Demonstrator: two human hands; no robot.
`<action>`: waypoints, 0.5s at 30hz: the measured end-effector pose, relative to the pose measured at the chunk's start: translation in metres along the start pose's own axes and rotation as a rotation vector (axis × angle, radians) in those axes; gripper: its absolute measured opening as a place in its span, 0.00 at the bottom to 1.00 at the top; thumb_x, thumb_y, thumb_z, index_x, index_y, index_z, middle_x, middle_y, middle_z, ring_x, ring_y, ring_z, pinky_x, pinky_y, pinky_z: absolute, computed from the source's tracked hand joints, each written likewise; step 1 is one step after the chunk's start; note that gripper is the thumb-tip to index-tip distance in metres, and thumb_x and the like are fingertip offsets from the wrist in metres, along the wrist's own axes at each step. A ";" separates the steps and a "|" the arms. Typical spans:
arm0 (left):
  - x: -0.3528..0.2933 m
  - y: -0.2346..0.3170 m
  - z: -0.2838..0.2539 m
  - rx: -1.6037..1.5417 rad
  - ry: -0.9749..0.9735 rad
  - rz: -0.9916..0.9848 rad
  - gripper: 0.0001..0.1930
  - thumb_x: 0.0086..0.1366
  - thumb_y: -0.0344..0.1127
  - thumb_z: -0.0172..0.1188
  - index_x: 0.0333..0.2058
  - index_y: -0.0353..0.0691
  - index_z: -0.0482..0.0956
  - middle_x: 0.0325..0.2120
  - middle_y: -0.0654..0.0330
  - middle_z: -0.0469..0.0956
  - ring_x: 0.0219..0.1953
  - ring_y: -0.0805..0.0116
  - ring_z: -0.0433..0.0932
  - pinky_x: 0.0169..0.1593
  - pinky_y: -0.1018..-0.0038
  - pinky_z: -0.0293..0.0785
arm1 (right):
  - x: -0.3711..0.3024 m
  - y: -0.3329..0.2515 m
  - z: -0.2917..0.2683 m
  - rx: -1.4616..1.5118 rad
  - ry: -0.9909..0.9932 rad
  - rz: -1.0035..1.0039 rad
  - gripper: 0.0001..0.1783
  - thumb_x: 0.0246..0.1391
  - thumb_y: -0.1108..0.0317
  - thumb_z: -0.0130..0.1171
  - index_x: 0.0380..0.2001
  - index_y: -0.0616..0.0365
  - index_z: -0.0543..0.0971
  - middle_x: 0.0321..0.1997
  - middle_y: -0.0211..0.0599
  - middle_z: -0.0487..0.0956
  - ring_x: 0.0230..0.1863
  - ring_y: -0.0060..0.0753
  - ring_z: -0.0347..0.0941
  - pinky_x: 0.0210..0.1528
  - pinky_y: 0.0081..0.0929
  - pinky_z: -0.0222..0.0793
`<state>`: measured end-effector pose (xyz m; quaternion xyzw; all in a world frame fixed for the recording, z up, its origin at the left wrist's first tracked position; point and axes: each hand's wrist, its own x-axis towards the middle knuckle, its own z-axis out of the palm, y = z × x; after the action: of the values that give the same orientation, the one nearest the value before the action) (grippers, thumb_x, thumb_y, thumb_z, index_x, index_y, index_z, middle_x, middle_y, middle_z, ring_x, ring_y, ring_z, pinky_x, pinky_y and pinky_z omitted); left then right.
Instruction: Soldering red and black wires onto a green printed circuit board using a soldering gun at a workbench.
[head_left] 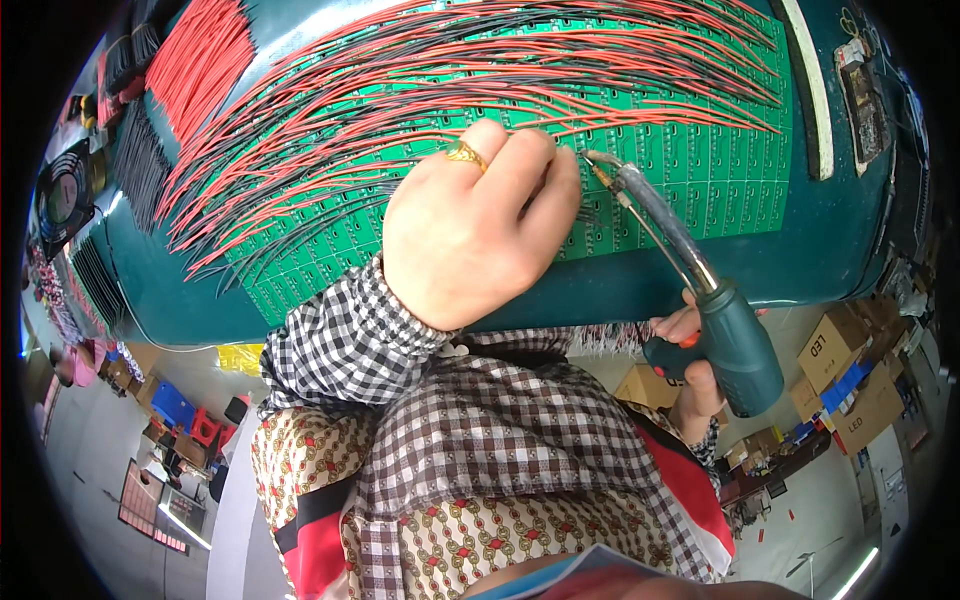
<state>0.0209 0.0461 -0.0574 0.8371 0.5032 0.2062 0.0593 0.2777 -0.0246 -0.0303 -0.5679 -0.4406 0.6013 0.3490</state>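
Note:
My right hand grips a dark green soldering gun by its handle, below the table's front edge. The gun's metal barrel and thin solder feed tube point up and left, with the tip on or just above a large green circuit board panel. Beside that tip, my left hand, wearing a gold ring, is closed over the panel with its knuckles up. Its fingertips and whatever they pinch are hidden. Long red and black wires fan across the panel in rows, and several black ones run toward my left hand.
On the dark green table, a pile of red wires and a bundle of black wires lie at the left. A small black fan stands beyond. At the right are a pale strip, a grimy metal holder and cardboard boxes.

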 end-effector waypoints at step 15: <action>0.000 -0.001 0.001 0.015 0.016 0.015 0.17 0.43 0.27 0.60 0.36 0.39 0.81 0.30 0.62 0.73 0.25 0.69 0.70 0.25 0.76 0.68 | -0.004 -0.004 0.002 0.022 0.044 0.012 0.47 0.46 0.44 0.63 0.52 0.80 0.64 0.32 0.40 0.72 0.36 0.38 0.73 0.43 0.40 0.74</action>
<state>0.0204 0.0471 -0.0583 0.8395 0.4991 0.2094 0.0475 0.2754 -0.0271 -0.0251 -0.5799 -0.4225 0.5956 0.3612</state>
